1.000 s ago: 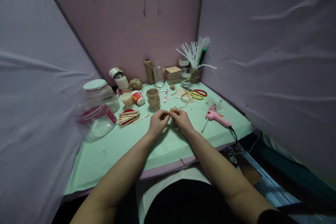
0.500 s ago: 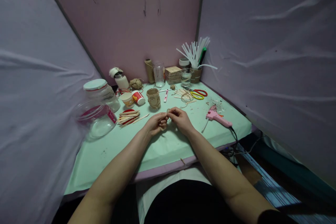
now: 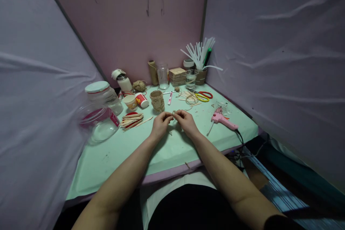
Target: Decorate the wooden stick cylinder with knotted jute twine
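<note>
Left hand point(image 3: 161, 125) and right hand point(image 3: 186, 122) are closed at the fingertips, a small twine loop point(image 3: 174, 112) being pinched between them, nearside-right of the braid-rimmed cup point(image 3: 157, 102), left hand nearer.

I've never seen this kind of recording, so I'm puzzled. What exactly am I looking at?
There's no machine here, just a person's bare hands. The view comes from one camera worn on their head, looking forward and down. The left hand and right hand meet at the fingertips, pinching a small twine-like loop. On the pale green table, a brown cup stands just beyond them. Wooden sticks lie to the left; scissors and a pink glue gun lie to the right.
</note>
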`<action>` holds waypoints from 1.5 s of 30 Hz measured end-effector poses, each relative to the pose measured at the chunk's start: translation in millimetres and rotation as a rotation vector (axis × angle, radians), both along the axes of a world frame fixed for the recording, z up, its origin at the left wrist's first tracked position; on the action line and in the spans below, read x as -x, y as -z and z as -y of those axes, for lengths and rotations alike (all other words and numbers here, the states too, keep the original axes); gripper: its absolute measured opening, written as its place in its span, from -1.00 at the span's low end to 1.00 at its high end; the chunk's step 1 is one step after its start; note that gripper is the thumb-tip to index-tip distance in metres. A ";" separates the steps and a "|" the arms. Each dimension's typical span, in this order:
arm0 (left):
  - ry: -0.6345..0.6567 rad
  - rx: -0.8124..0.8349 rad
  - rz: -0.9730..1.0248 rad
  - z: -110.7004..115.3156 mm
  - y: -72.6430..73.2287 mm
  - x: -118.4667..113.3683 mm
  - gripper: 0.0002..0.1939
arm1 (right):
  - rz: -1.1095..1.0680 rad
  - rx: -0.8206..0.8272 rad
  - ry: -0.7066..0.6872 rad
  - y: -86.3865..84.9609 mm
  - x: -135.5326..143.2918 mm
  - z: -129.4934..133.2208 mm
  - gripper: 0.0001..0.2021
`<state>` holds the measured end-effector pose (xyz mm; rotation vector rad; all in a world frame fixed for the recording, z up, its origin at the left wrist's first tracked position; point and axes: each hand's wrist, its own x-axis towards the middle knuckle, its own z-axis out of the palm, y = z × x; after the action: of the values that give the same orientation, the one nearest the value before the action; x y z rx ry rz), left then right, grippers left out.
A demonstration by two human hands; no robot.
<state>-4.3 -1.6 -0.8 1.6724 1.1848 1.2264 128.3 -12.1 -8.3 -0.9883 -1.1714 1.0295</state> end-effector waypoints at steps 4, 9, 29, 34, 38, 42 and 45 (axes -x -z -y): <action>0.034 -0.012 -0.107 -1.4 -0.2 3.4 -0.88 | 0.013 0.022 0.049 3.7 -2.0 -3.6 -0.74; -0.028 0.002 -0.161 -6.7 2.6 12.3 -0.88 | -0.229 0.140 0.078 5.9 -7.4 -8.1 -0.66; 0.056 0.049 -0.045 -3.6 3.5 5.4 -0.89 | 0.145 -0.053 0.163 5.5 -3.0 -2.8 -0.81; 0.061 0.046 -0.075 -4.7 3.9 6.0 -0.91 | -0.001 0.014 0.244 9.2 -1.8 -3.3 -0.82; 0.081 0.088 -0.070 -5.8 5.5 5.0 -0.91 | -0.044 0.047 0.247 10.0 -0.2 -3.4 -0.82; 0.085 0.093 -0.074 -5.6 5.2 4.2 -0.90 | -0.082 0.052 0.261 9.0 -0.3 -3.8 -0.84; 0.071 0.086 -0.061 -4.4 3.5 4.1 -0.89 | -0.056 0.041 0.224 8.2 -3.7 -5.8 -0.82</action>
<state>-8.4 2.8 -4.3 1.6839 1.1873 1.0733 132.1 -6.3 -16.5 -1.0894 -0.9723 0.8991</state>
